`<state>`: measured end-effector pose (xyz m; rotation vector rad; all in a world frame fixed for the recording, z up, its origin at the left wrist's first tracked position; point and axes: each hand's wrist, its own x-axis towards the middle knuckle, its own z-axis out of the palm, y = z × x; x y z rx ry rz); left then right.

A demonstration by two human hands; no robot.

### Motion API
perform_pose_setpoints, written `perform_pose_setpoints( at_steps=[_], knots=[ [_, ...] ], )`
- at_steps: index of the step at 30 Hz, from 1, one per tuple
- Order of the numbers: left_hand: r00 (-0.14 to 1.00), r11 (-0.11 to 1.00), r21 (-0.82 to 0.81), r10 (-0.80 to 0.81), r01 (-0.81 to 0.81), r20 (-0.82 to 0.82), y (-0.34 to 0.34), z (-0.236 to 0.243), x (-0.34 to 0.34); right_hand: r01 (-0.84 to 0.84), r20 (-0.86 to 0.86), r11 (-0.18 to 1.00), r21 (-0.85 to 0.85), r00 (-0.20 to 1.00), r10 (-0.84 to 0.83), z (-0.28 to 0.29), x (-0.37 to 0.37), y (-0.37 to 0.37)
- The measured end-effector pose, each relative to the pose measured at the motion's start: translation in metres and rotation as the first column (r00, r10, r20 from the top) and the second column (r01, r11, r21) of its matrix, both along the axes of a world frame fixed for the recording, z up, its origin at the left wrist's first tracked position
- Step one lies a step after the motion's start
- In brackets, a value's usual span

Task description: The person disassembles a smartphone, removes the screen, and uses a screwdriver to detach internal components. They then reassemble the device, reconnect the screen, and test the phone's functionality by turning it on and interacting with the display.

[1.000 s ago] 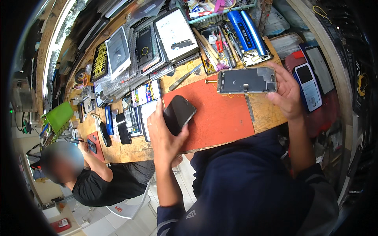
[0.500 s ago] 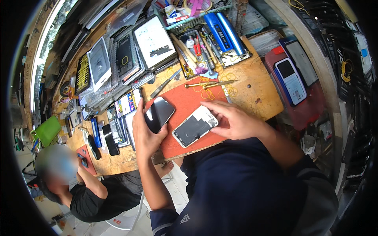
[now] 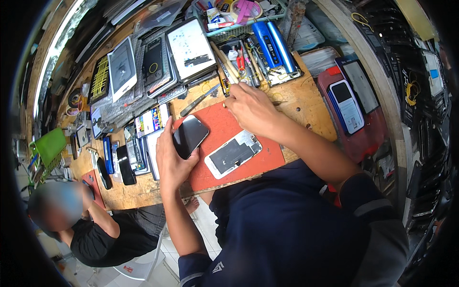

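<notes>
My left hand (image 3: 173, 160) is wrapped round the sides of a dark smartphone (image 3: 191, 136), its black glass facing up at the left of the red mat (image 3: 267, 155). To its right a detached phone screen (image 3: 233, 154) lies back side up on the mat, white-edged with a dark grey middle, touched by neither hand. My right hand (image 3: 251, 107) reaches over the mat's far edge, fingers bent down and together among thin brass screwdrivers and rubber bands. One brass screwdriver end (image 3: 224, 105) shows by its fingertips. What these fingers hold, if anything, is hidden.
A metal spudger-like blade (image 3: 198, 100) lies beyond the phone. Behind are a tool tray (image 3: 229, 67), blue cylinders (image 3: 267, 45) and stacked tablet panels (image 3: 191, 48). More phones (image 3: 125, 165) line the left side. At lower left another person (image 3: 103, 229) sits at the bench.
My right hand has let go of the detached screen and moved up and left to the brass screwdrivers. The screen stays on the mat. My left hand keeps its hold on the smartphone.
</notes>
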<state>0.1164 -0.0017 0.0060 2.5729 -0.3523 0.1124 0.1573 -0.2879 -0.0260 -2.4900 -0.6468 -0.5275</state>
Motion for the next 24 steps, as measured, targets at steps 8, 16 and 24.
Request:
perform_pose_setpoints(
  at_steps=[8, 16, 24],
  knots=[
    [0.994, 0.999, 0.014, -0.045, 0.044, 0.099, 0.001, -0.005, 0.001, -0.264, 0.074, 0.912, 0.314, 0.965, 0.253, 0.024, -0.007, -0.003],
    [0.991, 0.998, 0.007, -0.06, 0.06, 0.121, 0.001, -0.005, 0.001, -0.105, 0.073, 0.903, 0.416, 0.994, 0.082, 0.037, -0.02, -0.039],
    [0.989, 0.997, 0.012, -0.078, 0.077, 0.128, -0.02, -0.006, 0.008, 0.092, -0.028, 0.99, -0.109, 0.995, -0.096, 0.024, -0.01, -0.081]
  ],
)
